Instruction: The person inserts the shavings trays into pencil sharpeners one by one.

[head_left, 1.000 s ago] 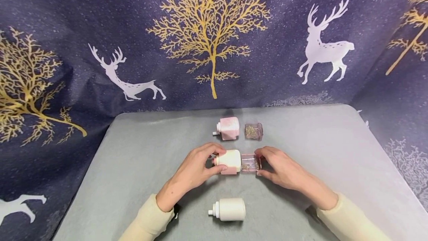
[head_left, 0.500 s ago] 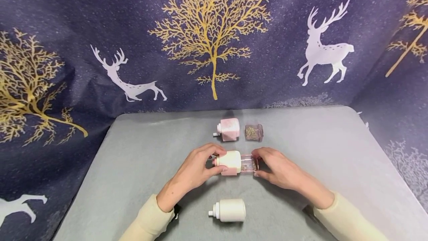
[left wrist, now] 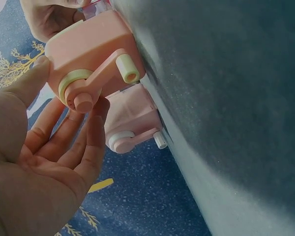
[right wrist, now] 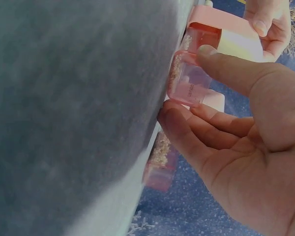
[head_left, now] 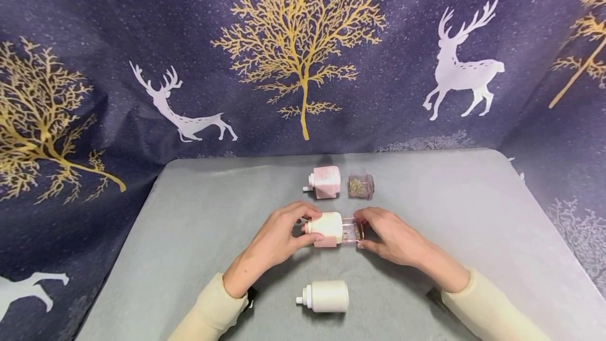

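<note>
Gripping a small pink sharpener (head_left: 325, 229) at the middle of the grey desk (head_left: 199, 236), the left hand (head_left: 276, 241) curls thumb and fingers (left wrist: 91, 132) round its body beside the crank, while the right hand (head_left: 394, 238) pinches the clear drawer (head_left: 352, 231) of shavings at the sharpener's 3 o'clock end, thumb above and fingers (right wrist: 187, 132) below, the drawer partly inside the body. Both pieces look like light, rigid, smooth plastic; the thin drawer walls seem likely to flex or crack if squeezed hard, so a hold on its outer end and on the body's flat sides, clear of the crank, looks soundest. A second sharpener (head_left: 324, 182) and its separate drawer (head_left: 361, 186) lie at 12 o'clock, a white one (head_left: 324, 296) at 6 o'clock.
</note>
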`<state>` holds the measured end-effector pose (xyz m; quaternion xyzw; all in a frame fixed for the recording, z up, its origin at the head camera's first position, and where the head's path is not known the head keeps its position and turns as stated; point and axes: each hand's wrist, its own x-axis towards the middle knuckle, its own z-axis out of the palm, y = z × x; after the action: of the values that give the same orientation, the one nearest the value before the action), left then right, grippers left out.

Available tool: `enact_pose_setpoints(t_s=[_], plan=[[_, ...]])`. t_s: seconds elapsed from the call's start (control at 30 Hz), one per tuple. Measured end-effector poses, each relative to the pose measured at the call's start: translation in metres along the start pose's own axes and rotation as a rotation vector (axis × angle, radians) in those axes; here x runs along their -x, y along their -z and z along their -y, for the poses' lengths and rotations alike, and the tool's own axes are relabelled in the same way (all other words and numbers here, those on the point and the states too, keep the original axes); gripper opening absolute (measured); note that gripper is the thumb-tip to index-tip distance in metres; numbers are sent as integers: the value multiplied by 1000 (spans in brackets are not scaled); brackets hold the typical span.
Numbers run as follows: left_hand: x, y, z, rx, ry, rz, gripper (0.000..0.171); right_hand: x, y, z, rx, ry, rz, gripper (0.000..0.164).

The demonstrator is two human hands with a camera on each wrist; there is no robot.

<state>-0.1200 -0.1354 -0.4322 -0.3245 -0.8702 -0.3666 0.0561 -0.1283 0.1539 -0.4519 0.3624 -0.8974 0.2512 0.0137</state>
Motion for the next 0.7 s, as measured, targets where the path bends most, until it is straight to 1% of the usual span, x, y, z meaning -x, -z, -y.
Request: enact_pose_setpoints(t_s=[0.33,0.7], plan=[[0,0,1,0,-1,2,35,-2,-1,1,-4,5,10,54],[1,-1,2,3,-2,-3,35,-7,-3,5,-24,26,14,52]])
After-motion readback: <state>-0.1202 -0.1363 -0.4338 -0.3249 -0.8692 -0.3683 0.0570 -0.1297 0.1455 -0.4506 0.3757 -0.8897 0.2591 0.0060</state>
